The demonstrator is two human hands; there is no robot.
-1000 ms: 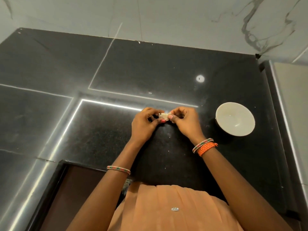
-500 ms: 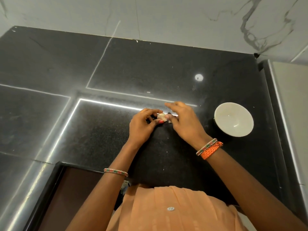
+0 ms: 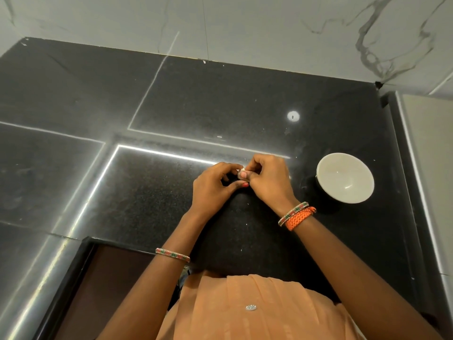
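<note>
A small pale object (image 3: 241,172), perhaps a garlic clove, is pinched between the fingertips of both hands above the black counter. My left hand (image 3: 212,188) holds it from the left with thumb and forefinger. From the right, my right hand (image 3: 268,181) has its fingers curled over the object, so most of it is hidden. A white bowl (image 3: 345,177) stands on the counter just right of my right hand and looks empty.
The black polished stone counter (image 3: 196,101) runs back to a white marble wall (image 3: 245,25). A grey ledge (image 3: 426,155) borders the right side. A dark recess (image 3: 103,285) opens at the counter's near-left edge. Small pale flecks lie near the hands.
My right hand's fingers, stretched out half a second ago, have curled back onto the small object. Both hands stay in the same spot beside the bowl.
</note>
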